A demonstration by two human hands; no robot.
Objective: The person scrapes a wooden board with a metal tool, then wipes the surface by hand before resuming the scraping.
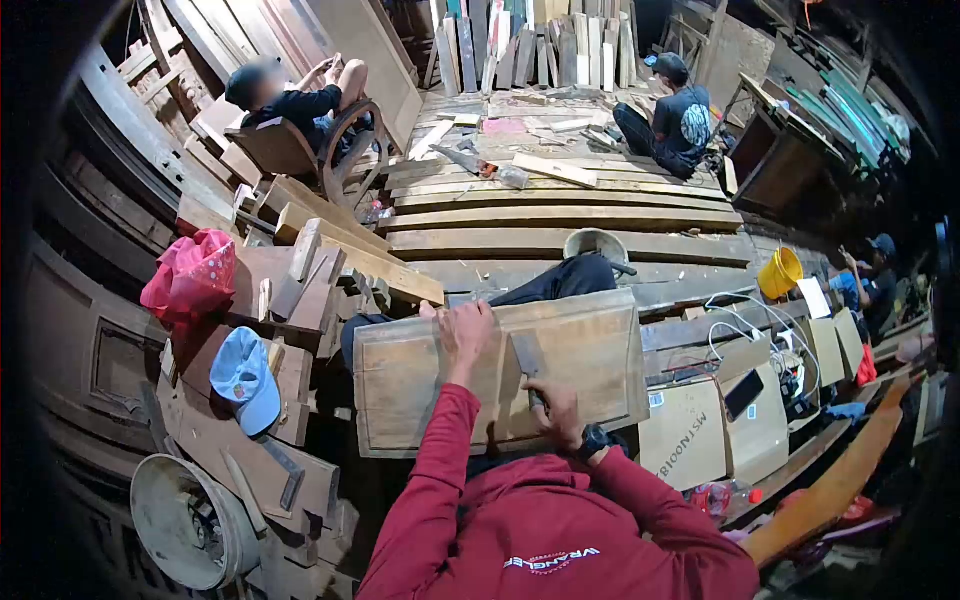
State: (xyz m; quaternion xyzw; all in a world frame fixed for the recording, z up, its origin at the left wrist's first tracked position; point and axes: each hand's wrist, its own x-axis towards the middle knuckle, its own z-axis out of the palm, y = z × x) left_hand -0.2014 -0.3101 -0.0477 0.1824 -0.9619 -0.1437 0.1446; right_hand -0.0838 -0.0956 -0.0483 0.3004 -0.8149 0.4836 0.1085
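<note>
A wooden panel (pixel 410 385) with a raised border lies across my lap. My left hand (pixel 466 335) is on its upper part, left of the middle, with the fingers curled; whether they pinch anything is hidden. Wrapped round the dark handle of a flat-bladed tool, my right hand (pixel 558 412) rests over the panel's lower middle. The tool's blade (pixel 528 357) points up and away from me, against the panel's face. A dark watch is on my right wrist.
Left are a blue cap (pixel 245 380), a pink bag (pixel 192 280) and a bucket (pixel 195 522). Ahead lie long planks (pixel 570 217) and a saw (pixel 458 158). Right are cardboard (pixel 685 435), a phone (pixel 742 395) and a yellow bucket (pixel 780 273). Several people sit further off.
</note>
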